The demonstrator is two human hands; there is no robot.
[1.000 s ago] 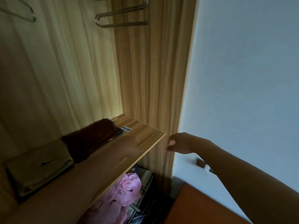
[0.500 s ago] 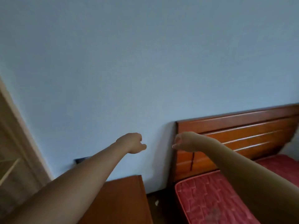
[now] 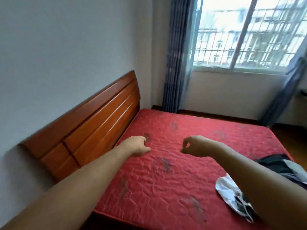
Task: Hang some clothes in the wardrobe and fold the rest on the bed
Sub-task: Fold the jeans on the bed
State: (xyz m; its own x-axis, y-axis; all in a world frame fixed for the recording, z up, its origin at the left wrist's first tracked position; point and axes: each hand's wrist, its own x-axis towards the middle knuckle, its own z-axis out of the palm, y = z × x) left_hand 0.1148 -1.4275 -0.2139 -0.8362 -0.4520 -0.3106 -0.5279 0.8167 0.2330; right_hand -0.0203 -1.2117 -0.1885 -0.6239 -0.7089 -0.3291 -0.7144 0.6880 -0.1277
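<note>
Two empty hands: my left hand (image 3: 138, 146) and right hand (image 3: 193, 146) hover over the red bed (image 3: 166, 188), fingers loosely curled, grasping nothing, presumably free for the next garment. At 4 o'clock, awaiting folding, lie a dark garment (image 3: 279, 165) and a white printed piece (image 3: 232, 195), beneath my right forearm.

Single head-worn view, wide-angle, looking forward and down over the bed (image 3: 166, 180), fairly near
</note>
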